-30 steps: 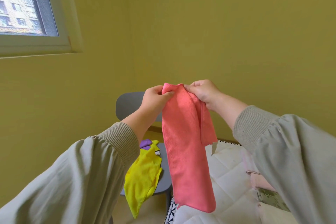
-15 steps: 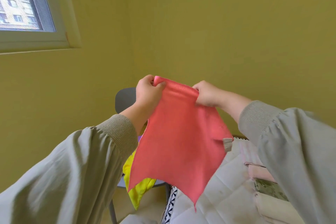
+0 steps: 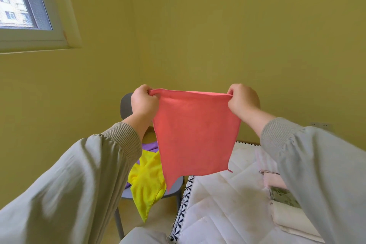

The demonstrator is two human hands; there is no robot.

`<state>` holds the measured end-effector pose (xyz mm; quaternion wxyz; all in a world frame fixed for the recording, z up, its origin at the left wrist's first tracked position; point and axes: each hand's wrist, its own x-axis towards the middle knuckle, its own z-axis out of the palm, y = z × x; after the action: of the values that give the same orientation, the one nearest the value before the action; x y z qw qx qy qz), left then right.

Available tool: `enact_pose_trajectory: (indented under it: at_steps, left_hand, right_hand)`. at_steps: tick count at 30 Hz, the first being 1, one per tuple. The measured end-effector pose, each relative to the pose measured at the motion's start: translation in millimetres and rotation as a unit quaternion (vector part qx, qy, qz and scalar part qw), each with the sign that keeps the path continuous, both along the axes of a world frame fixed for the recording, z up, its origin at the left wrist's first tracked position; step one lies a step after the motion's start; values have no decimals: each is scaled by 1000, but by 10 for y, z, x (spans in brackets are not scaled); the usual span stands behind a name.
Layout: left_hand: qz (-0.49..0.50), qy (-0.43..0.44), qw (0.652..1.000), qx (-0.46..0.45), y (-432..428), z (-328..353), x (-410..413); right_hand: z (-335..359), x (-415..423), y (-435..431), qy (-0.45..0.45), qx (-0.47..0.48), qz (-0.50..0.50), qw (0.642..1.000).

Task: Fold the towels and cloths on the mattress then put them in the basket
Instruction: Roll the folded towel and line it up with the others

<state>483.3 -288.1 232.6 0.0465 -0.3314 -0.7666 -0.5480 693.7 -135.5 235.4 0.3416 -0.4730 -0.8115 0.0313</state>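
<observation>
Left hand point(image 3: 144, 103) and right hand point(image 3: 244, 102) each pinched a top corner of the red cloth point(image 3: 195, 136), hanging taut above the mattress point(image 3: 223, 200). Risk: shallow pinch slips, cloth drops.

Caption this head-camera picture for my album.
Left hand and right hand pinch the red cloth by its top corners, with the mattress below.

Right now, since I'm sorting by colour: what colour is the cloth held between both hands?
The square fabric cloth is plain coral pink; head view.
</observation>
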Motion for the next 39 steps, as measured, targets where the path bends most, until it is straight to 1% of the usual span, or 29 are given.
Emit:
enact_pose_trajectory:
  at_steps: [2,4,7,9,12,13,15,18,20,22,24,26,27,28,30,32,34,37,39]
  left_hand:
    - [11,-20,1000,1,-4,-40,-33]
    - [19,-29,999,-12,-14,-79,-72]
    - [-3,-61,998,-22,-23,-110,-101]
    - [-28,-75,996,-39,-19,-115,-69]
    - [-104,-111,986,-73,7,-144,-12]
    - [-126,-131,980,-85,19,-165,-2]
    - [-137,-164,972,-101,60,-209,-3]
    - [-117,-167,973,-111,164,-313,-70]
    - [-104,-123,976,-147,231,-438,-100]
    - [-85,-32,975,-204,284,-564,-88]
    - [-48,51,965,-251,365,-639,-49]
    - [-12,65,959,-275,502,-649,-35]
    - [-9,47,960,-276,580,-629,-23]
    - [-12,20,964,-265,672,-584,-4]
    - [-27,-23,978,-206,844,-458,56]
    - [-48,-23,991,-121,990,-272,162]
    - [-80,-27,996,-35,1101,-60,258]
    - [-136,-94,984,59,1177,149,307]
    - [-159,-155,969,105,1198,166,300]
  right_hand:
    - [2,36,32,76,-16,-3,997]
    - [16,56,80,167,-74,13,983]
    - [24,84,136,291,-197,72,933]
    - [3,122,177,322,-239,83,912]
    - [-48,183,227,329,-262,80,904]
    - [-78,200,246,326,-271,78,902]
    - [-147,239,288,308,-295,73,901]
    - [-279,313,410,263,-306,52,914]
    - [-388,369,527,213,-285,26,934]
    - [-505,413,632,148,-261,5,954]
    - [-624,428,742,94,-238,-17,966]
    - [-676,418,810,32,-202,-54,977]
    - [-676,405,830,7,-187,-68,980]
    - [-644,386,854,-5,-174,-77,982]
    - [-538,329,894,11,-160,-82,984]
    - [-365,281,984,66,-125,-64,988]
    - [-115,267,1091,129,-80,-43,988]
    - [178,300,1213,217,-41,-19,975]
    - [220,342,1210,247,-28,-15,968]
